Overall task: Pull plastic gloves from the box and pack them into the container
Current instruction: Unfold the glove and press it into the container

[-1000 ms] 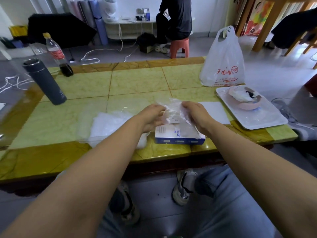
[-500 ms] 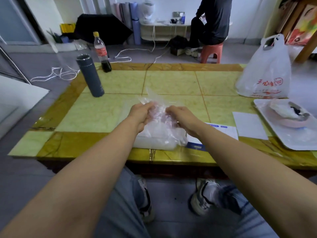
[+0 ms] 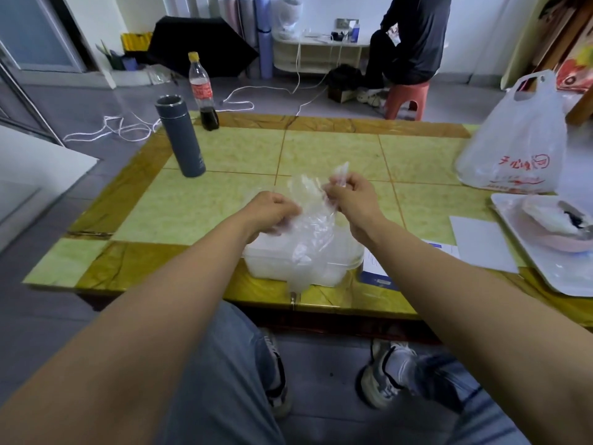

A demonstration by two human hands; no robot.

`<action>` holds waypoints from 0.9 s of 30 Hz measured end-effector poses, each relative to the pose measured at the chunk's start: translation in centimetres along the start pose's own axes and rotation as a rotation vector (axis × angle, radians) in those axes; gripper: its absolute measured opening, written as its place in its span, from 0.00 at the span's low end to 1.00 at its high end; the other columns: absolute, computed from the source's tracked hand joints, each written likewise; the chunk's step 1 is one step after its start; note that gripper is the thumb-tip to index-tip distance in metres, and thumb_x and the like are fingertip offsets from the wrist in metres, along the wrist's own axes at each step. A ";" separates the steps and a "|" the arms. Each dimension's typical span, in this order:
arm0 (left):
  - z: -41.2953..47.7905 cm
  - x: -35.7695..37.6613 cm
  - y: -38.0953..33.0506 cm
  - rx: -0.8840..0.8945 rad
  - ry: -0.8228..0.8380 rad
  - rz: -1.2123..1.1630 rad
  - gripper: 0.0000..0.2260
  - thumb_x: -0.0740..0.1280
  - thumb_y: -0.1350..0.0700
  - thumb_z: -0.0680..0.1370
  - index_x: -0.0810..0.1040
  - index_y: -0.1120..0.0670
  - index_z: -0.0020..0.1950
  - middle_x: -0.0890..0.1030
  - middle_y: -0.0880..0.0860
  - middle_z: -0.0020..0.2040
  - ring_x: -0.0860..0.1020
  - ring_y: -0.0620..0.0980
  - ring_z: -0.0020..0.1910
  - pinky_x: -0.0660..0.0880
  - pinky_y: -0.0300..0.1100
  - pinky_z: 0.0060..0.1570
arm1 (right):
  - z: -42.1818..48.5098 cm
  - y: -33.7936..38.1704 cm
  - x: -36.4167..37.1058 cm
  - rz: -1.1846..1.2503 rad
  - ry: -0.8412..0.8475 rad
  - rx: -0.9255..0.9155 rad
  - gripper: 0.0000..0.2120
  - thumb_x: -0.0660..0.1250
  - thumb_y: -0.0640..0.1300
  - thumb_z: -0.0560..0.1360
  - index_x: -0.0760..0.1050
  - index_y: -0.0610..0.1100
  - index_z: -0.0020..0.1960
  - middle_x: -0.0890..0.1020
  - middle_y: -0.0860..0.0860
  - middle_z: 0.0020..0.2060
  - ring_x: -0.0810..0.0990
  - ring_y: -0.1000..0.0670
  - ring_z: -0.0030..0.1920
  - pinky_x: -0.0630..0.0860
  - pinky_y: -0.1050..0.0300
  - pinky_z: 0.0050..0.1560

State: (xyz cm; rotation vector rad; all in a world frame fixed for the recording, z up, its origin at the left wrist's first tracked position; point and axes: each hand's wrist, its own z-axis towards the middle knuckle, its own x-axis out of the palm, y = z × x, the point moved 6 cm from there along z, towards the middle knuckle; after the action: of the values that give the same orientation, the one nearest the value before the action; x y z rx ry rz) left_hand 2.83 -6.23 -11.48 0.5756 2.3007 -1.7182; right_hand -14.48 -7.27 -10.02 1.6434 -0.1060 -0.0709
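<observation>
My left grip (image 3: 272, 211) and right grip (image 3: 354, 200) are raised just above the counter (image 3: 224, 200). Fingers of both are curled, each pinching part of a clear plastic glove (image 3: 313, 216) spread between them. The glove's lower part hangs crumpled in front of the container (image 3: 266, 261). The container is a clear tub holding a white mass of gloves, and it sits at the counter's near edge below my grips. The blue-and-white glove box (image 3: 377, 279) lies just beside the container at its 3 o'clock, largely hidden by my right forearm. Taken from the container, a grey flask (image 3: 183, 139) stands at 10 o'clock and a cola bottle (image 3: 200, 88) at 11 o'clock. A white carrier bag (image 3: 513, 146) stands at 2 o'clock. At 3 o'clock is a white tray (image 3: 552, 271) bearing a pink bowl (image 3: 558, 244). A white sheet (image 3: 481, 242) lies between box and tray.
</observation>
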 end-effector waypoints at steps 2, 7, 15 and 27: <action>0.0 0.1 1.7 -0.178 0.131 0.132 0.08 0.68 0.56 0.77 0.81 0.59 0.52 0.82 0.53 0.44 0.80 0.49 0.40 0.77 0.42 0.42 | 0.5 -0.2 -0.6 0.127 -0.039 0.004 0.12 0.63 0.26 0.74 0.72 0.42 0.43 0.80 0.43 0.42 0.79 0.48 0.39 0.76 0.58 0.41; 0.5 0.6 3.1 -0.304 0.205 -0.109 0.10 0.69 0.58 0.76 0.77 0.56 0.57 0.80 0.54 0.49 0.78 0.50 0.43 0.77 0.42 0.39 | 0.4 -0.6 -0.5 0.370 0.007 0.036 0.15 0.57 0.22 0.74 0.66 0.42 0.42 0.82 0.41 0.46 0.81 0.47 0.40 0.78 0.60 0.42; 1.1 -0.4 2.6 -0.257 0.044 -0.123 0.15 0.70 0.54 0.75 0.80 0.60 0.58 0.77 0.61 0.63 0.78 0.57 0.56 0.77 0.48 0.51 | 0.7 -0.8 -0.3 0.379 -0.009 0.088 0.14 0.61 0.25 0.73 0.66 0.42 0.51 0.81 0.44 0.45 0.81 0.49 0.42 0.71 0.62 0.33; 2.7 -1.6 1.4 -0.009 -0.019 0.350 0.06 0.68 0.65 0.75 0.79 0.60 0.50 0.79 0.56 0.40 0.77 0.53 0.36 0.75 0.44 0.39 | -0.4 2.2 -1.5 -0.330 -0.121 -0.415 0.12 0.65 0.36 0.69 0.75 0.45 0.51 0.78 0.48 0.47 0.73 0.54 0.43 0.72 0.65 0.43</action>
State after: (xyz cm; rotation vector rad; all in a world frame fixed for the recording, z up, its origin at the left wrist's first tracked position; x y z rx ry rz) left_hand 4.68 -8.80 -12.85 0.8943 2.0441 -1.5373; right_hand -15.98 -6.85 -7.82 1.2281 0.0855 -0.4178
